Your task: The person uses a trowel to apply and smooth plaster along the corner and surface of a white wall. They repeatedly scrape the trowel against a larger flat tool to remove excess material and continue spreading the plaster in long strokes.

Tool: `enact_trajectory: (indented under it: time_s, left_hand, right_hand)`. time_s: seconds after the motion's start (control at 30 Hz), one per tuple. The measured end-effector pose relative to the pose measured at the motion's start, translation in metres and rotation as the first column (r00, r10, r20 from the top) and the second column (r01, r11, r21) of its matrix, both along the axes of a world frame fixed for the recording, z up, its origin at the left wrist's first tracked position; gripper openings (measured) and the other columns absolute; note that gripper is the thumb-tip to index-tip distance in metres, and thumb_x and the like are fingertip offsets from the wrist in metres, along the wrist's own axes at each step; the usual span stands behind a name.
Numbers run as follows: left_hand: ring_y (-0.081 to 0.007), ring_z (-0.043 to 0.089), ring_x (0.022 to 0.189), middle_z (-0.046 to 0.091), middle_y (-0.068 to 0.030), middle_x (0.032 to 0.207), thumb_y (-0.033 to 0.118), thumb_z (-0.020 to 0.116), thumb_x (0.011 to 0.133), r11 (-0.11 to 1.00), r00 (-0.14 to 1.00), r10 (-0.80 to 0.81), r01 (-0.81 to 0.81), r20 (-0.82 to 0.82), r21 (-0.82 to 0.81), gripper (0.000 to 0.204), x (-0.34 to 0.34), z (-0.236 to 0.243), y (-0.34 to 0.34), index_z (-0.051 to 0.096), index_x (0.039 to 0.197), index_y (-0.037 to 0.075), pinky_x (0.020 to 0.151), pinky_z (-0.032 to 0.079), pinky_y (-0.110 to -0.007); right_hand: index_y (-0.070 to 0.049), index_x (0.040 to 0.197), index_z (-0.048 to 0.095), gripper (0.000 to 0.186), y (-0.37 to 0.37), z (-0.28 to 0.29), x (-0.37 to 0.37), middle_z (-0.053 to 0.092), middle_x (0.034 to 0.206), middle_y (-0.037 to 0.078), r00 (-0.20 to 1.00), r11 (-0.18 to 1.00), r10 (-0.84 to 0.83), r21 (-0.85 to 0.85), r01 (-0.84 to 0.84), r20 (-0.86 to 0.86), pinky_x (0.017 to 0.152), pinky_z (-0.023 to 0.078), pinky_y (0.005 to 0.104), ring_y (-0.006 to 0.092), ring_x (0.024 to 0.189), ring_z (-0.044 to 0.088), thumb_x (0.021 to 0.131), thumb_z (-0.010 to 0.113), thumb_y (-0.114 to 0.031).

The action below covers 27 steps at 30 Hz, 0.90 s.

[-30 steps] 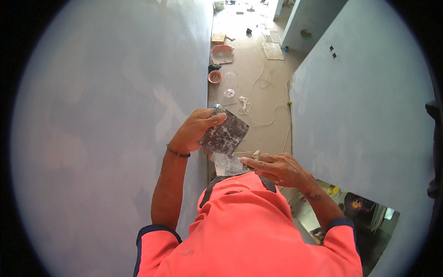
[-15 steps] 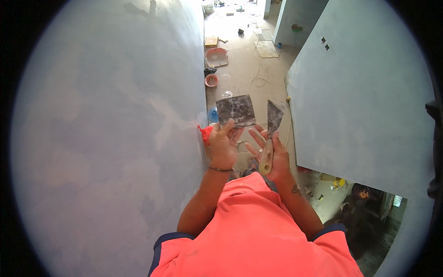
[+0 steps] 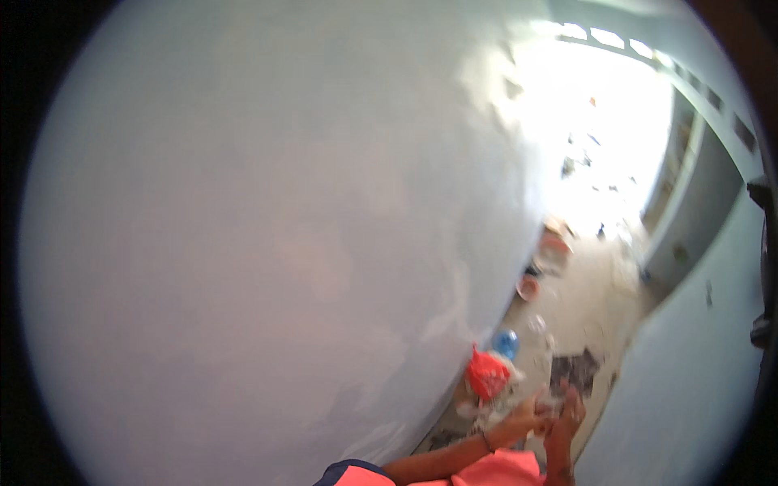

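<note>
Both my hands are close together low in the view, smeared by motion. My left hand (image 3: 527,415) is closed on a dark, flat scraper blade (image 3: 572,371) spotted with pale putty. Just beside it, my right hand (image 3: 570,410) is closed on a putty knife, whose handle is hidden by the fingers and the blur. The two dark blades seem to overlap beyond my fingers, and their edges cannot be told apart.
A tall, patchily skimmed wall (image 3: 284,243) fills the left. Along its foot lie a red plastic bag (image 3: 487,376), a blue round container (image 3: 506,343), a small reddish bowl (image 3: 527,288) and a wider pink basin (image 3: 554,249). Another wall (image 3: 689,356) stands at right.
My view has swung left and up, so the hands now appear lower and farther right. The hands have come together, and the two blades, apart before, now seem to overlap.
</note>
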<state>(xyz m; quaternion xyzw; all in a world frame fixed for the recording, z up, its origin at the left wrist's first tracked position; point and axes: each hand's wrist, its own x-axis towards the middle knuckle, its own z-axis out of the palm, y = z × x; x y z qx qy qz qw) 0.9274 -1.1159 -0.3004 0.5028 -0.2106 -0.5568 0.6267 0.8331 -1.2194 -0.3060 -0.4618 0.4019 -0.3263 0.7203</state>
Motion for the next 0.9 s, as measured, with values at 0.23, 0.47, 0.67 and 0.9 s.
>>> enact_trajectory:
  time_s: [0.23, 0.47, 0.67, 0.9]
  left_hand:
    - [-0.014, 0.063, 0.096, 0.062, -0.0075, 0.117, 0.026, 0.073, 0.092, 0.988, 0.966, 0.14, -0.122, 0.218, -0.096, 0.085, 0.124, 0.064, 0.081, 0.023, 0.157, 0.004, 0.082, 0.053, -0.028]
    - [-0.0084, 0.057, 0.075, 0.057, -0.0045, 0.088, 0.021, 0.058, 0.097, 0.742, 0.342, 0.537, -0.626, 0.771, -0.239, 0.055, 0.228, 0.223, 0.203, 0.041, 0.148, 0.008, 0.06, 0.052, -0.029]
    - [-0.021, 0.06, 0.071, 0.058, -0.0117, 0.089, 0.014, 0.056, 0.098, 0.639, -0.452, 0.331, -0.538, 0.828, -0.549, 0.051, 0.28, 0.305, 0.168, 0.044, 0.148, 0.008, 0.069, 0.052, -0.036]
    - [-0.0237, 0.064, 0.084, 0.056, -0.0105, 0.098, 0.017, 0.062, 0.098, 0.703, -0.673, -0.179, -0.598, 0.717, -0.386, 0.064, 0.359, 0.332, 0.141, 0.036, 0.156, 0.019, 0.075, 0.059, -0.035]
  right_hand:
    - [-0.001, 0.137, 0.059, 0.04, 0.015, 0.04, 0.08, 0.069, 0.113, 0.009, 0.97, 0.843, 0.241, -0.486, -0.231, -0.042, 0.078, 0.054, 0.0375, 0.0197, 0.091, 0.066, 0.101, 0.059, -0.018]
    - [0.002, 0.145, 0.042, 0.072, 0.025, 0.077, 0.14, 0.058, 0.124, 0.013, 0.955, 0.82, 0.252, -0.558, -0.123, 0.16, 0.102, 0.045, 0.0371, 0.0259, 0.113, 0.058, 0.083, 0.075, -0.012]
    - [0.002, 0.152, 0.03, 0.084, 0.041, 0.166, 0.243, 0.049, 0.133, 0.014, 0.853, 0.835, 0.335, -0.545, -0.072, 0.401, 0.102, 0.045, 0.034, 0.0208, 0.116, 0.055, 0.08, 0.074, -0.002]
    - [-0.007, 0.116, 0.065, 0.024, 0.059, 0.278, 0.359, 0.061, 0.113, 0.009, 0.757, 0.639, 0.324, -0.721, 0.266, 0.567, 0.085, 0.05, 0.037, 0.0275, 0.095, 0.061, 0.093, 0.069, -0.011]
